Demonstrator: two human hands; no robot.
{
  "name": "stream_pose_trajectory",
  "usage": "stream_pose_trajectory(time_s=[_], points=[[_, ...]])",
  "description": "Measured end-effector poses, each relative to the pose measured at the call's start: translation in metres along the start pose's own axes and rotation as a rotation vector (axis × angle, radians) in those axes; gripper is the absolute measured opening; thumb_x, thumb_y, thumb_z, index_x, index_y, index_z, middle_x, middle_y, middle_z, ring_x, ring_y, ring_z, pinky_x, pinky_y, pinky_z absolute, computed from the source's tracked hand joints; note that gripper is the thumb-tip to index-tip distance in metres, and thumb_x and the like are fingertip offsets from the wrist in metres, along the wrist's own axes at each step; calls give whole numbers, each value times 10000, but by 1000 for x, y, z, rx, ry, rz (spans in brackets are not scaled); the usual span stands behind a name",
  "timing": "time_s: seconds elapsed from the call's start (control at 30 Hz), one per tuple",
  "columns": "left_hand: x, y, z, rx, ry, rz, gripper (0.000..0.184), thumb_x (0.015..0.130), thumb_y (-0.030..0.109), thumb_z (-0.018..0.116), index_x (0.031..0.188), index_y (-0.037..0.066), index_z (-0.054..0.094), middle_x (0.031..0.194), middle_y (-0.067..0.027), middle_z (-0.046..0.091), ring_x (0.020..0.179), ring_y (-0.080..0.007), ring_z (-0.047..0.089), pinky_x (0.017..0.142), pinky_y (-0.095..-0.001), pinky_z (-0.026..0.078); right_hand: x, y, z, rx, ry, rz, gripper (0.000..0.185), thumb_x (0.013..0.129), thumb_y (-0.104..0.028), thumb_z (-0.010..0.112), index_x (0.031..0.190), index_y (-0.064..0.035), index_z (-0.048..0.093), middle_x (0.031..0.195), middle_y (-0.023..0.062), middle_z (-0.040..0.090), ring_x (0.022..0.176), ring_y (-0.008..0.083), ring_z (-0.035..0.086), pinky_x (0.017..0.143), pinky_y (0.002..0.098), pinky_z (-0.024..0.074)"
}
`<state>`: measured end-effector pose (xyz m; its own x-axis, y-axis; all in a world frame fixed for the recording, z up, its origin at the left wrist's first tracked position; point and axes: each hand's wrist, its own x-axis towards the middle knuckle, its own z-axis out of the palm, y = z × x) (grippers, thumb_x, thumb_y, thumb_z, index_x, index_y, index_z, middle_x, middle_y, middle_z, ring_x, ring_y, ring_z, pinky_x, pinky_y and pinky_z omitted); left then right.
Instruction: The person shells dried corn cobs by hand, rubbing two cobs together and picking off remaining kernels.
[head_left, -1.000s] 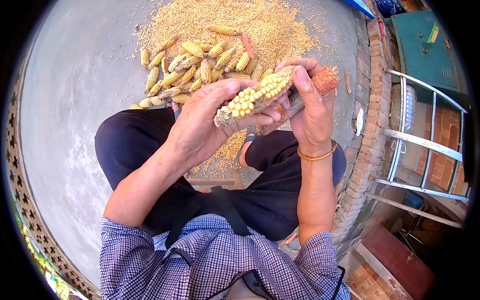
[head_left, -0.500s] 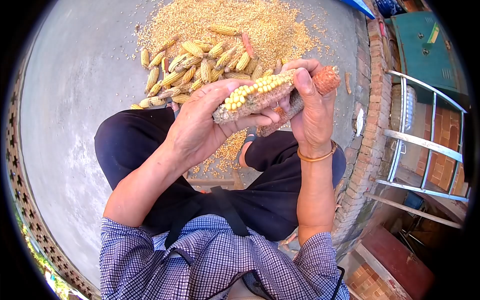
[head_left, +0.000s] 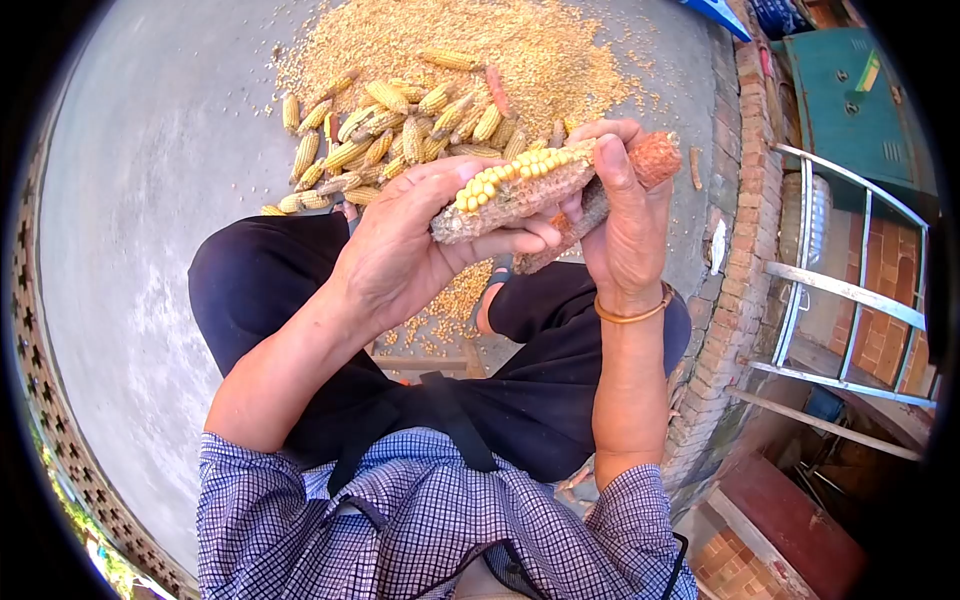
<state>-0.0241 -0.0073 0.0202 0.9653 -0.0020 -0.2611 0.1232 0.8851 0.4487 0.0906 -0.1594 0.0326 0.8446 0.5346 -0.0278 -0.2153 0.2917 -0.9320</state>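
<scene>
My left hand is closed round the left end of a partly shelled corn cob. Yellow kernels remain along the cob's upper side, while its lower face shows bare. In my right hand is a bare reddish corncob, held slantwise behind and under the first cob. My right thumb lies near the right end of the kerneled cob, and the fingers behind are partly hidden. Both cobs touch or overlap in front of my knees.
Beyond my hands lies a heap of unshelled corn cobs, with a wide spread of loose kernels behind it. More kernels lie between my feet. On the right are a low brick edging, a metal ladder-like frame and a green cabinet.
The kerneled cob and my left hand have shifted very slightly right. A few kernels at the cob's left end are gone. My grips look the same.
</scene>
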Motion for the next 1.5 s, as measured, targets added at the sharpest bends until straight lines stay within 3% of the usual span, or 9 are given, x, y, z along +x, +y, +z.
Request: stream_pose_trajectory(time_s=[0.67,1.07,1.5], points=[[3,4,1,-14,-22,44,426,1042,240,386,1252,-112,503,1146,-298,611,1001,-372,666,898,-417,575,2,0,-3,-29,-36,-37,233,919,-162,669,1048,16,592,871,81,671,677,112,643,608,233,520],[1,8,2,6,-9,44,436,1032,235,402,1246,-130,503,1136,-274,617,996,-357,669,918,-421,564,1,-1,4,-70,8,-84,215,915,-105,654,1080,19,596,1030,133,678,763,116,645,677,238,530],[4,4,-3,36,-38,22,383,1026,219,428,1250,-82,507,1165,-291,605,1040,-385,649,924,-426,557,-1,-8,-3,36,-46,-56,210,874,-67,706,1041,26,619,941,117,690,690,117,636,615,231,512]])
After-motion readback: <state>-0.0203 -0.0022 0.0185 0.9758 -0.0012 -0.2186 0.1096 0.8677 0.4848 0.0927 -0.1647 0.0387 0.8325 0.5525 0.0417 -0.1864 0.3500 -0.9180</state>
